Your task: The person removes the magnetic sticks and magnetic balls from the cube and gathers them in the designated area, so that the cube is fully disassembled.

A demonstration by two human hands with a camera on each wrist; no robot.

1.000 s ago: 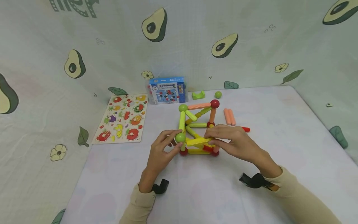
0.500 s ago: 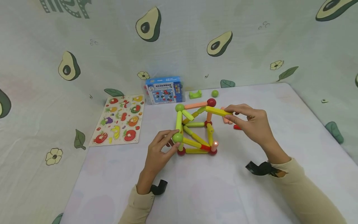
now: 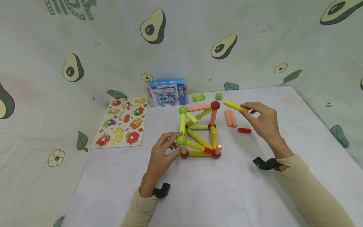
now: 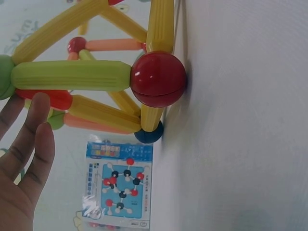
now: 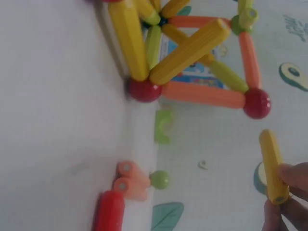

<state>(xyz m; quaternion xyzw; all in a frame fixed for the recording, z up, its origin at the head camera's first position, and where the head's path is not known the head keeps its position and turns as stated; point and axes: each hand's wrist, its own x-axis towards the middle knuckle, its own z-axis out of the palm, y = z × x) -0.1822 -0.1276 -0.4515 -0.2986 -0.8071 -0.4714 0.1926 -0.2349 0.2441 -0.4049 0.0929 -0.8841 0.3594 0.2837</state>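
A frame of magnetic rods and balls (image 3: 198, 127) stands mid-table, with red balls at its lower corners. My left hand (image 3: 163, 153) pinches the green ball (image 3: 181, 140) at its near upper left corner between thumb and fingers. In the left wrist view, a light green rod (image 4: 72, 75) runs from that ball down to a red ball (image 4: 159, 79). My right hand (image 3: 262, 121) pinches a yellow rod (image 3: 235, 105) by one end, raised right of the frame's far red ball (image 3: 215, 105). In the right wrist view the rod's other end points free.
Two orange rods (image 3: 230, 118) and a red rod (image 3: 244, 130) lie right of the frame. Behind it are a green ball (image 3: 218, 96), a green curved piece (image 3: 198, 96) and a blue box (image 3: 167, 92). A fruit puzzle board (image 3: 120, 123) lies at left.
My right hand has carried the yellow rod from the frame's near side away to the far right. My left hand keeps its hold on the green ball.
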